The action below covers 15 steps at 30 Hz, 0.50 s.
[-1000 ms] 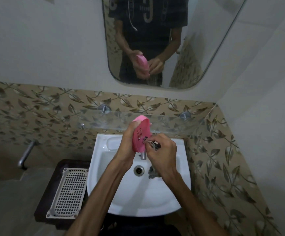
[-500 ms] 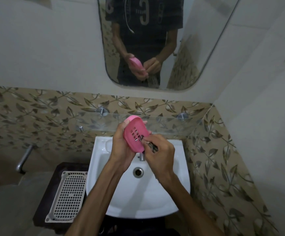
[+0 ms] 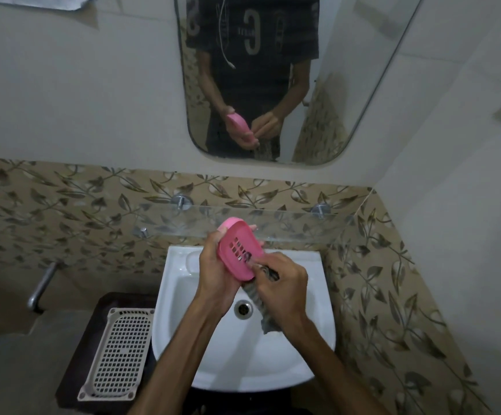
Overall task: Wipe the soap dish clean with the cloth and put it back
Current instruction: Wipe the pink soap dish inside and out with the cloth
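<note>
White sink (image 3: 288, 363) below both hands. Left hand (image 3: 218, 274) fingers clamped around pink soap dish (image 3: 238, 253), tilted. Right hand (image 3: 282, 292) fingers pinched together on grey cloth (image 3: 255, 298), pressed at slots. Risk: wet dish slips from fingers into sink.

shirt (image 3: 252, 55): dark short-sleeve tee seen in the mirror (image 3: 363, 85), faint horizontal stripes, big pale block letter "G" on the chest plus smaller print I can't read
sleeves: end above the elbow, so both forearms are bare
cable (image 3: 224, 40): thin white cord dangling down the front, loose plug at the end
wrists: no watch or bands
</note>
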Motion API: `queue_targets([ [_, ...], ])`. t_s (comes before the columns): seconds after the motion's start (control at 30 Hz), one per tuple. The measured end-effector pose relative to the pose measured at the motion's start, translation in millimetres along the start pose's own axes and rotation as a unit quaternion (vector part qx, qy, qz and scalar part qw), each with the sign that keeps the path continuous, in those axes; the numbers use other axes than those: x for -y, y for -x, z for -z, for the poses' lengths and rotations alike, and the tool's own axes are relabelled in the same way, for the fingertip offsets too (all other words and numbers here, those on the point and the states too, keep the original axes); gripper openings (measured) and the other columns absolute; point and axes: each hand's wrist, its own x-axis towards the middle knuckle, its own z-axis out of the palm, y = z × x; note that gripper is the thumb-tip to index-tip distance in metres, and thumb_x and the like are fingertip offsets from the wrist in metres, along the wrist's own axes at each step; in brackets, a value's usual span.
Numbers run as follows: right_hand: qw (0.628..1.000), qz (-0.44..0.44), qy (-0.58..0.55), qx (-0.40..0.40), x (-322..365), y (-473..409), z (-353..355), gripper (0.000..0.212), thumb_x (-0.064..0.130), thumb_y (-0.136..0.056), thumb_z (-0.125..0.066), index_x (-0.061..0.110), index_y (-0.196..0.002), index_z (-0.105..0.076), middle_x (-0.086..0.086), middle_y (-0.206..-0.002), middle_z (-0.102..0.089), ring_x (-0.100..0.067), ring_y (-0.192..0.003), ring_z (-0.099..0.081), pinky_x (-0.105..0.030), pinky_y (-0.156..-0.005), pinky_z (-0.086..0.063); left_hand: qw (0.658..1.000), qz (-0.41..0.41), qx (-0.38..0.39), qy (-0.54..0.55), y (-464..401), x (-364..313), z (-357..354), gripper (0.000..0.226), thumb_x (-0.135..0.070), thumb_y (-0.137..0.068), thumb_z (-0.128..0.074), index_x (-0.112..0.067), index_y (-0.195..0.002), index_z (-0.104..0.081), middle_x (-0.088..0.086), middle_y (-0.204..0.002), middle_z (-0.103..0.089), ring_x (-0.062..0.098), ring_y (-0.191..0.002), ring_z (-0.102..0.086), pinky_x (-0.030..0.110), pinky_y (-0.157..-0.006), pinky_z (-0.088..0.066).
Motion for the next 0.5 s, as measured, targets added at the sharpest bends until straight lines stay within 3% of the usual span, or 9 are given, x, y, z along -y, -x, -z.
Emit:
queue_targets([
  [0.13,0.998,-0.031,-0.002,-0.046,5,-2,-6,0.018,0.008,-0.082,-0.086,0.017,-0.097,-0.082,0.004,-0.094,-0.079,-0.003,-0.082,-0.071,-0.024,-0.070,-0.060,1.000,-0.015,-0.011,0.018,-3,1,-4,0.057,-0.045,-0.102,-0.036,-0.005,-0.120,-0.072,0.019,-0.116,-0.071,0.035,-0.108,-0.061,0.052,-0.101,-0.046],
  [0.2,0.998,-0.065,-0.027,-0.001,14,10,-11,0.018,0.011,-0.085,-0.084,0.019,-0.101,-0.082,0.006,-0.099,-0.078,-0.002,-0.089,-0.071,-0.024,-0.078,-0.062,0.999,-0.015,-0.022,0.027,-4,0,-1,0.057,-0.047,-0.101,-0.038,-0.006,-0.115,-0.074,0.020,-0.111,-0.072,0.039,-0.108,-0.061,0.060,-0.108,-0.041],
  [0.33,0.985,-0.103,-0.115,0.078,18,12,-7,0.026,0.000,-0.085,-0.079,0.019,-0.102,-0.083,0.007,-0.105,-0.076,0.001,-0.099,-0.071,-0.014,-0.085,-0.056,0.998,-0.003,-0.025,0.054,-4,-5,7,0.071,-0.054,-0.094,-0.046,0.003,-0.132,-0.063,0.032,-0.118,-0.063,0.045,-0.115,-0.056,0.064,-0.113,-0.035],
  [0.5,0.977,-0.082,-0.128,0.147,23,-7,3,0.025,-0.001,-0.080,-0.081,0.019,-0.094,-0.085,0.008,-0.100,-0.080,-0.005,-0.099,-0.073,-0.029,-0.084,-0.062,0.998,0.001,-0.018,0.060,1,-6,5,0.074,-0.055,-0.096,-0.042,0.004,-0.136,-0.059,0.039,-0.128,-0.055,0.045,-0.117,-0.055,0.061,-0.114,-0.036],
])
